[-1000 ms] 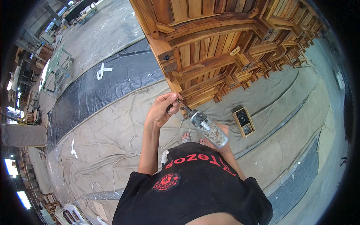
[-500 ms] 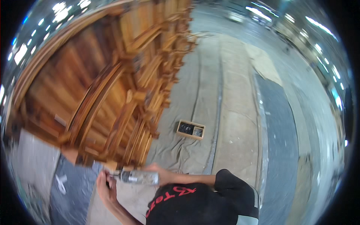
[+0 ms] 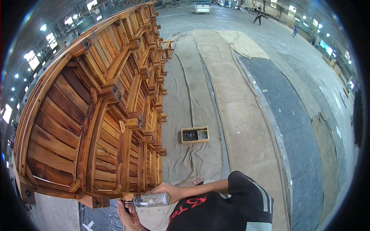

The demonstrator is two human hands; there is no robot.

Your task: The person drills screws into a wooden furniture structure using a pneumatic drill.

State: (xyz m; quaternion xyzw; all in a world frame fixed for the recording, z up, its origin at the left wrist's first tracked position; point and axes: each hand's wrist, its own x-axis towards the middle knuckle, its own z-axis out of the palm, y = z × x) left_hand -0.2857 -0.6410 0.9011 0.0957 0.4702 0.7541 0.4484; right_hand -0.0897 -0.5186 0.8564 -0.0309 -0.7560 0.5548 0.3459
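Note:
A scuffed grey power driver [image 3: 152, 200] lies level in front of my body, its dark nose pointing left. My right hand [image 3: 167, 190] is closed around it from behind, with the grip partly hidden. At the driver's tip, my left hand [image 3: 129, 213] has its fingers pinched together by the bit; whatever is between them is too small to make out. Just above the tip is the lower end of a stacked row of varnished slatted wooden furniture [image 3: 123, 165], whose frame ends show dark bolt heads.
On the cloth-covered floor to the right stands a two-part wooden box [image 3: 194, 140] of small dark and grey hardware. A hose [image 3: 189, 179] runs behind my right forearm. Long cloth strips [image 3: 231, 96] line the floor. A person [image 3: 258, 16] walks far off.
My view has swung, so the furniture now sits further left and is sharp instead of blurred. Both hands and the driver appear lower and further right, still together at the furniture's end.

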